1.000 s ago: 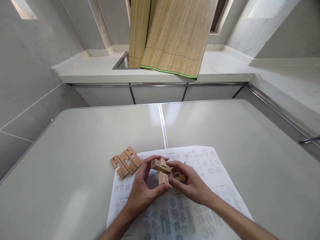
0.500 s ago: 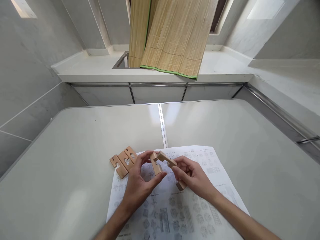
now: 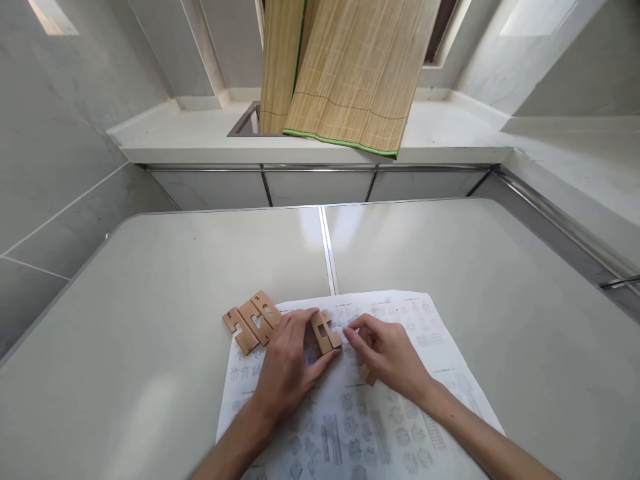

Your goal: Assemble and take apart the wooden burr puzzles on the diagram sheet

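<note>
My left hand (image 3: pixel 287 353) grips notched wooden puzzle pieces (image 3: pixel 323 333), thumb at the near end and fingers at the far end. Two of the pieces sit against each other, with a gap between them. My right hand (image 3: pixel 387 350) is just to the right, apart from them; its thumb and forefinger are pinched together and nothing shows in them. Under that hand a wooden block (image 3: pixel 369 375) is partly hidden. Left of my left hand, flat wooden pieces with cut-outs (image 3: pixel 253 321) lie side by side, some marked with numbers.
A white sheet (image 3: pixel 415 407) printed with small diagrams lies under both hands. The pale table (image 3: pixel 150 320) has a metal seam (image 3: pixel 327 250) down its middle. Beyond are a white counter (image 3: pixel 190 140), a sink edge (image 3: pixel 243 121) and a hanging bamboo mat (image 3: pixel 350 87).
My right hand has let go of the notched piece, which now rests against the piece in my left hand. The left hand has turned more palm-down. The view has shifted slightly.
</note>
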Motion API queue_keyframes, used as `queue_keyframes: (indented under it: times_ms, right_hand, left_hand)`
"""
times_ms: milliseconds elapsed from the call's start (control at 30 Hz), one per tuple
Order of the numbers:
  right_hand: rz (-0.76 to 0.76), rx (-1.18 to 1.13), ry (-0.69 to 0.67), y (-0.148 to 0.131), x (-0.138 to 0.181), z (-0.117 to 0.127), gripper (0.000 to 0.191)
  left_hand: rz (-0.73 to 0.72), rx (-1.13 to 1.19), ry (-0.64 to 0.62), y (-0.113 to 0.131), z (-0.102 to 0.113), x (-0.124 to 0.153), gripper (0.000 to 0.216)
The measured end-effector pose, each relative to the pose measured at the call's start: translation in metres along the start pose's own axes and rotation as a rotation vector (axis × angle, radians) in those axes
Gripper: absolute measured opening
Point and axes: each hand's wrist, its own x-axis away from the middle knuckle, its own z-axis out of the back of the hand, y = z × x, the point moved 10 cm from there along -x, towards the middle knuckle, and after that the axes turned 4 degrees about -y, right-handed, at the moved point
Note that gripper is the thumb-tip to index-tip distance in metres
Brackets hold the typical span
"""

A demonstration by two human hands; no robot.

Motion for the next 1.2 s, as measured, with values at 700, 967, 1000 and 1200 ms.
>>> queue_keyframes:
  times_ms: [700, 967, 1000, 1200]
  right_hand:
    - [0.227, -0.154, 0.049, -0.022, 0.005, -0.002, 0.022]
    - [0.214, -0.141, 0.044, -0.017, 0.008, -0.003, 0.018]
    - [0.21, -0.128, 0.076, -0.017, 0.008, 0.0, 0.016]
    - [0.113, -0.221, 0.111, -0.004, -0.001, 0.008, 0.012]
  left_hand:
    - [-0.057, -0.033, -0.033, 0.006, -0.007, 0.001, 0.063]
    - [-0.101, -0.009, -0.081, 0.01, -0.01, -0.001, 0.058]
    - [-0.099, -0.001, -0.091, 0.009, -0.01, -0.001, 0.06]
    - [-0.077, -0.009, -0.107, 0.006, 0.0, 0.011, 0.071]
